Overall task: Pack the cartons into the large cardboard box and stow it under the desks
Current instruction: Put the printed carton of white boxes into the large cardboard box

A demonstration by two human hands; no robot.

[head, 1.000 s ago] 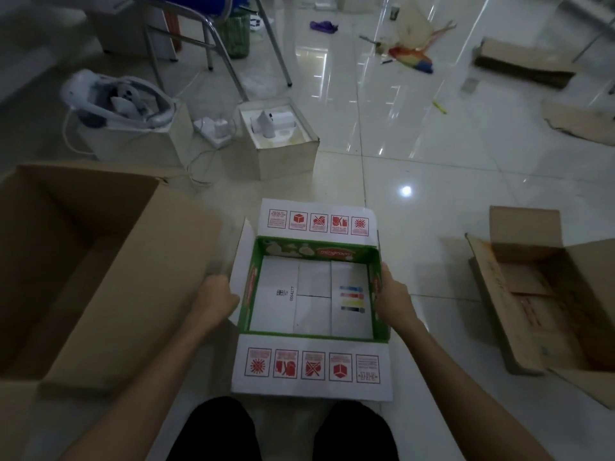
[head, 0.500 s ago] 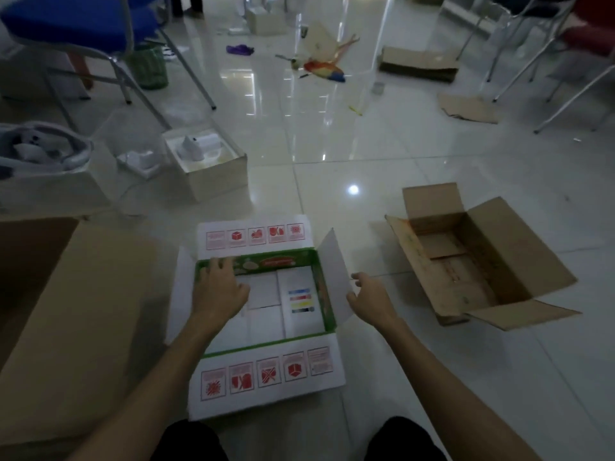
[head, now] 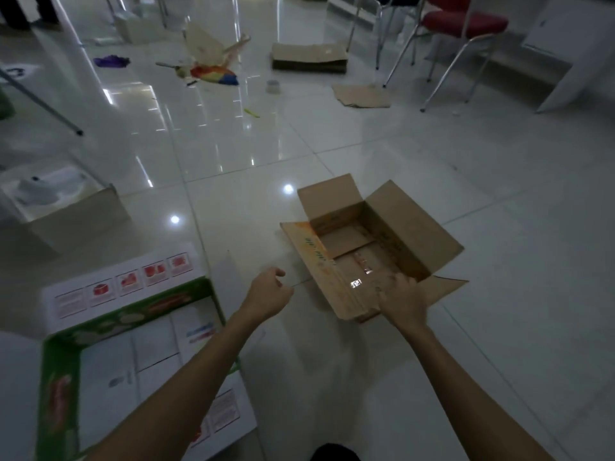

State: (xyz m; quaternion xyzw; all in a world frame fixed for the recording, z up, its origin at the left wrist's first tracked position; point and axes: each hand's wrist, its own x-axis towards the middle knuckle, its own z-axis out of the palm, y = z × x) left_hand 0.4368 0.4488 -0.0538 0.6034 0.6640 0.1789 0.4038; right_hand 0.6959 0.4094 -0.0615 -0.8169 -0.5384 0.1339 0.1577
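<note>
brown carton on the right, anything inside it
The brown carton looks empty: only its folded bottom flaps and a strip of shiny tape show. The right hand covers its near corner, so that part can't be checked.

Green-white carton [head: 109,354] cut off at left edge; right hand [head: 401,299] motion-blurred, grip unclear.

Glossy white floor tiles [head: 466,181] are stretching across the dim room, and bright spots of ceiling light [head: 289,189] are gleaming on them. At the far right a red-cushioned chair [head: 464,23] is standing on thin metal legs, with a white panel [head: 565,51] leaning just beside it. Flattened cardboard [head: 309,57] is lying near the chair, a smaller cardboard sheet [head: 362,96] closer in. A colourful toy bird [head: 214,73] and a purple scrap [head: 111,60] are lying farther back.
</note>
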